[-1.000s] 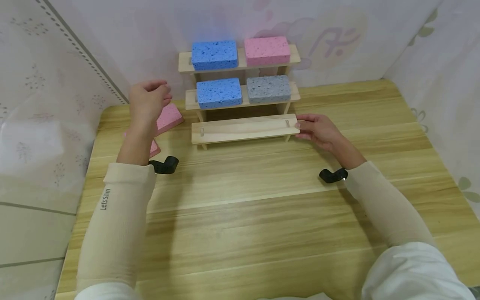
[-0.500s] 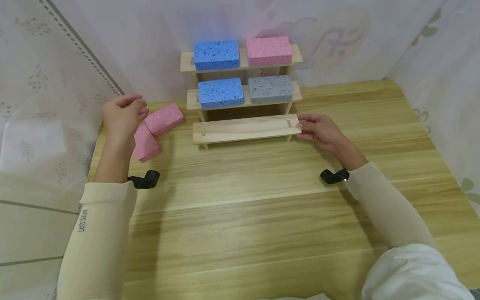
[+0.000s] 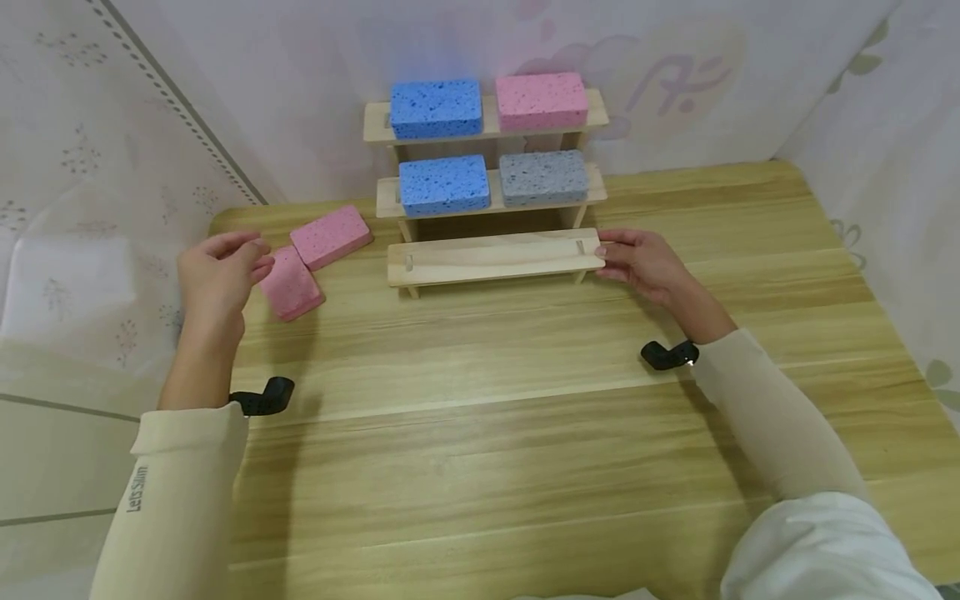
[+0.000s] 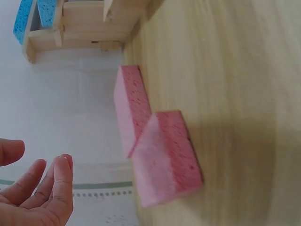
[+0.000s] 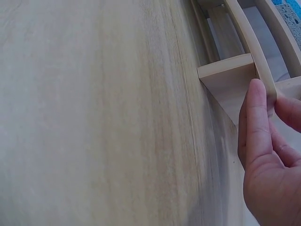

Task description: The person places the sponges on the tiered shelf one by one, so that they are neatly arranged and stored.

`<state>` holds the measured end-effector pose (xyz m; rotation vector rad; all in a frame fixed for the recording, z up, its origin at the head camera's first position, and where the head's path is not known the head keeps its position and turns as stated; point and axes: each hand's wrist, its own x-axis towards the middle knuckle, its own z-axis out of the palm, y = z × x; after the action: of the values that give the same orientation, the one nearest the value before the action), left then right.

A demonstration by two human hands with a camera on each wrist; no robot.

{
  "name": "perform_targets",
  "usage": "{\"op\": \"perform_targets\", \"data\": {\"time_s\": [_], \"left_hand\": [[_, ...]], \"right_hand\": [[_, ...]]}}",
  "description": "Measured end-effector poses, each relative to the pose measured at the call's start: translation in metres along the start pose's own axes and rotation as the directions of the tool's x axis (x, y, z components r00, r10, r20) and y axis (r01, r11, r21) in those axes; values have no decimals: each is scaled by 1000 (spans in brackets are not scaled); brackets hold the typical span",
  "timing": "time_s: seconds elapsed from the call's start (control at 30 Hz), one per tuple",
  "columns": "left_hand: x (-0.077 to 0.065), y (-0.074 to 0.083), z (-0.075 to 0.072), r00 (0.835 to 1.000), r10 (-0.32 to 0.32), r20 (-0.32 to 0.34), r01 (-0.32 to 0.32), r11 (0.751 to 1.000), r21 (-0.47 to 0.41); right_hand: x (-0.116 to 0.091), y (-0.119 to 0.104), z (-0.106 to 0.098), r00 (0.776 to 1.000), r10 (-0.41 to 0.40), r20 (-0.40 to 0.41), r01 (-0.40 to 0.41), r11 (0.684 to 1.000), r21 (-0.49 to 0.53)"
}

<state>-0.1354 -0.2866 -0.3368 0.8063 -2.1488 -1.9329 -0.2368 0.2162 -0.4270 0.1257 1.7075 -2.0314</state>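
My right hand (image 3: 637, 265) pinches the right end of the lowest step of a three-tier wooden rack (image 3: 495, 257); in the right wrist view its thumb and fingers (image 5: 257, 122) lie on either side of the board's end. My left hand (image 3: 219, 279) hovers at the left with loosely bent fingers and nothing in them. Close to it, two pink sponges (image 3: 332, 237) (image 4: 164, 160) lie touching on the table. On the top tier sit a blue sponge (image 3: 436, 108) and a pink sponge (image 3: 542, 100). The middle tier bears another blue sponge (image 3: 444, 183) and a grey sponge (image 3: 543, 177).
The rack stands near the back edge of the wooden table (image 3: 480, 433), in front of a patterned wall covering (image 3: 300, 92). A similar covering rises along the table's left and right sides. Black wrist mounts (image 3: 670, 355) stick out from both forearms.
My left hand has moved left and toward me, away from the rack, uncovering the two pink sponges. The right hand keeps its hold on the rack's end.
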Motion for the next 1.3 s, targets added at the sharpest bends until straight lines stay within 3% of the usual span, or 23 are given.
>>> {"op": "perform_targets", "data": {"time_s": [0.43,0.83,1.3], "left_hand": [[-5,-23,-14,999,-53,7,53,998,-33],[2,-41,-21,982,-160,-101,166,984,61],[8,-61,-25,967,-222,-121,223,975,-5]], "right_hand": [[1,2,-2,1000,-2,-9,2,1000,20],[4,3,-1,1000,-1,-14,1,1000,27],[1,5,-1,1000,-12,5,11,997,71]]}}
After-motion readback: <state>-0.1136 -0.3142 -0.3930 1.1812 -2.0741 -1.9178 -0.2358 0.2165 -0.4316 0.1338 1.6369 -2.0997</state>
